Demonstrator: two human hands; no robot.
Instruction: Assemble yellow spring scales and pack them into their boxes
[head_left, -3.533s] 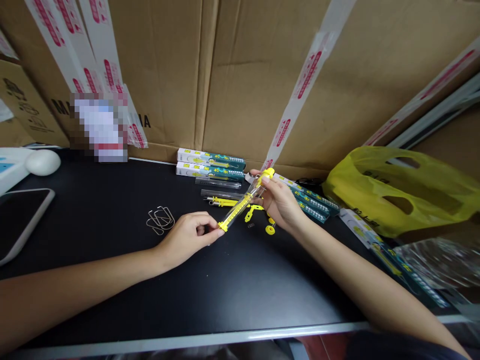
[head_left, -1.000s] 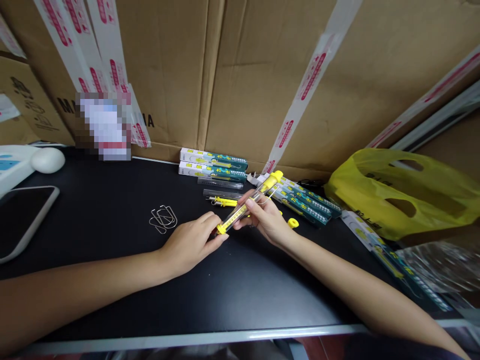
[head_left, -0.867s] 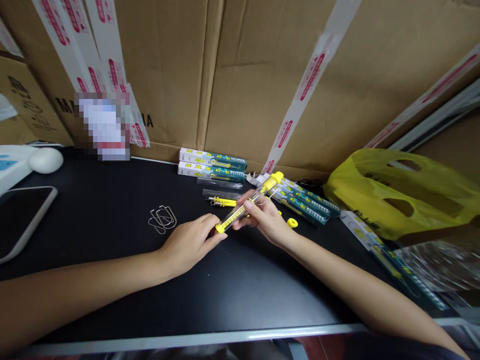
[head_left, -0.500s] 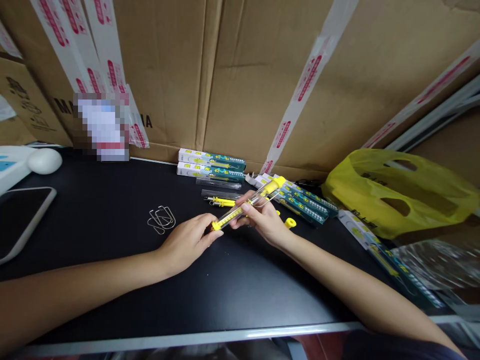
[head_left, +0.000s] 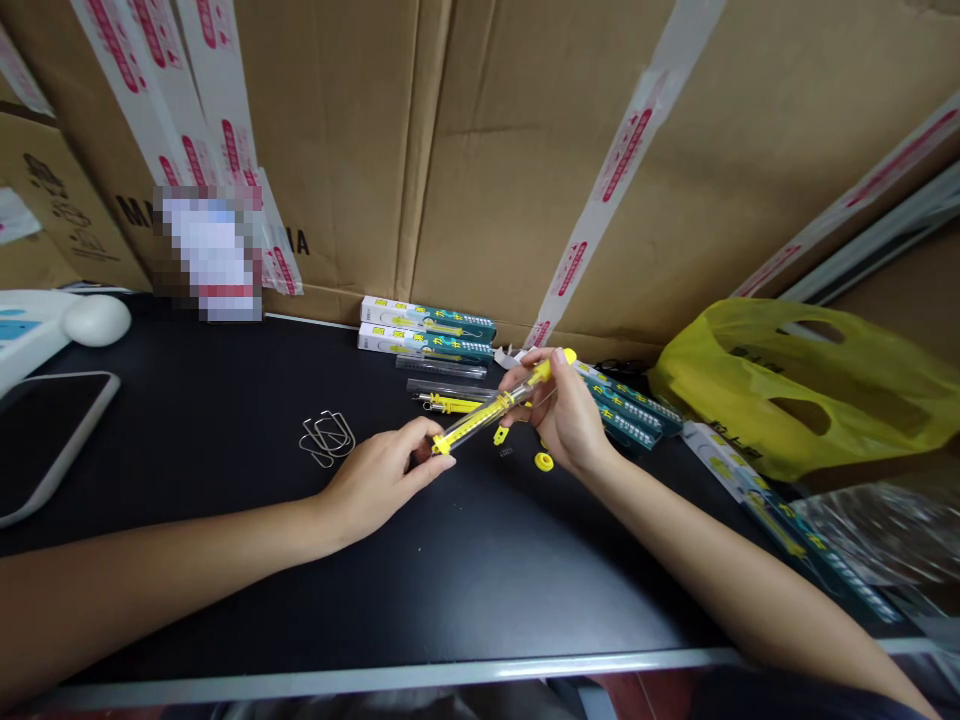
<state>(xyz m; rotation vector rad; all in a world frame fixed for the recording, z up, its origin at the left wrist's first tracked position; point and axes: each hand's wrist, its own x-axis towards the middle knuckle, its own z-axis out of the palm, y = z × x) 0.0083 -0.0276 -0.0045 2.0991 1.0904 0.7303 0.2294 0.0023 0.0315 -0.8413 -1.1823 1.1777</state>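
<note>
A spring scale (head_left: 489,410) with a clear tube and yellow ends is held slanting above the black table, its right end higher. My left hand (head_left: 382,470) pinches its lower yellow end between thumb and fingers. My right hand (head_left: 574,420) is closed around the upper end, with the thumb near the yellow cap. Below the tube lie a small yellow piece (head_left: 501,435) and a yellow ring (head_left: 544,461). Behind it are clear tubes (head_left: 441,368) and yellow inner rods with springs (head_left: 451,405), partly hidden by my right hand. Several bent wire hooks (head_left: 328,438) lie left of my left hand.
Spring scale boxes (head_left: 424,343) lie at the back, with more boxes (head_left: 622,425) to the right. Behind stands a large taped carton (head_left: 337,150). A yellow plastic bag (head_left: 810,385) and clear plastic (head_left: 877,530) are at right. A phone (head_left: 52,440) and white device (head_left: 30,330) are at left.
My right hand has slid up the spring scale from the middle of the tube to its upper yellow end. The yellow ring and small piece on the table now show below it.
</note>
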